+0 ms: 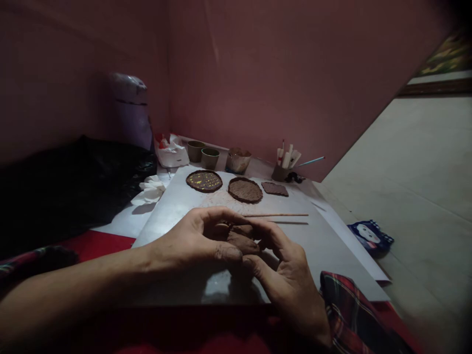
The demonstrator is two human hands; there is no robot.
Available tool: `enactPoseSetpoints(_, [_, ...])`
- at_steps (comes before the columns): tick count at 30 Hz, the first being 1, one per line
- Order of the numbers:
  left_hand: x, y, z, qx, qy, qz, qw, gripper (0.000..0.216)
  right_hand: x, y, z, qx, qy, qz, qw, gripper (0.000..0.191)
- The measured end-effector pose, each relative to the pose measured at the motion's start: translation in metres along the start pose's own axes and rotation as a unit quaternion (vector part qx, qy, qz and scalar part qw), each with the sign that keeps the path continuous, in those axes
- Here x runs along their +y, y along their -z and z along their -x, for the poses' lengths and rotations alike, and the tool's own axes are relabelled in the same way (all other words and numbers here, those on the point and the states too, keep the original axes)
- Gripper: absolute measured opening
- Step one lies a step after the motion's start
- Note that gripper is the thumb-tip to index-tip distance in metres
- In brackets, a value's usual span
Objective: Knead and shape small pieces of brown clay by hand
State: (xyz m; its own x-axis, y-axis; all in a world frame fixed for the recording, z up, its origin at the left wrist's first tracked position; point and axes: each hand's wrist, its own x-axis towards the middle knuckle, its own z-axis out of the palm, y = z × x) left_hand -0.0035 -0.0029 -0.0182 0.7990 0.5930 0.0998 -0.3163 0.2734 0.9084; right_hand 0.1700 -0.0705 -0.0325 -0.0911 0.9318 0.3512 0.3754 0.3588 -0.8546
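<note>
Between both hands sits a lump of brown clay (241, 238), held above the near part of a white board (165, 216). My left hand (204, 236) curls round it from the left, thumb along the near side. From the right, my right hand (285, 268) grips the same lump with bent fingers and thumb. Clay smears mark the thumbs. Just beyond the fingers a thin wooden stick (283, 215) lies on the board. Farther back are a round clay disc with yellow specks (204, 181), a plain round clay disc (245, 190) and a small rectangular clay slab (275, 189).
Behind the discs stand two small dark cups (210, 159), a clay-smeared tub (238, 161) and a cup of tools (282, 172). Crumpled tissue (149, 191) and a black plastic bag (81, 182) are at left. A dark blue pouch (370, 237) lies on the floor at right.
</note>
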Motion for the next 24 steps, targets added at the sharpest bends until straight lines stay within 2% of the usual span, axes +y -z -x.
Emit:
enactPoseSetpoints(4, [0.0, -0.001, 0.002, 0.007, 0.009, -0.013, 1.0, 0.042, 0.002, 0.0, 0.001, 0.019, 0.005, 0.003, 1.0, 0.037])
enactPoseSetpoints(10, [0.001, -0.005, 0.002, 0.055, -0.011, -0.067, 0.996, 0.038, 0.002, 0.0, -0.001, 0.032, 0.0, 0.001, 0.999, 0.034])
enactPoseSetpoints(18, [0.01, -0.009, 0.007, 0.086, -0.022, -0.234, 0.968, 0.034, 0.001, 0.0, 0.001, 0.032, -0.018, -0.02, 0.999, 0.031])
enactPoseSetpoints(24, [0.008, -0.01, 0.01, 0.079, -0.021, -0.239, 0.968, 0.03, -0.001, -0.001, 0.002, 0.029, -0.001, -0.036, 0.999, 0.026])
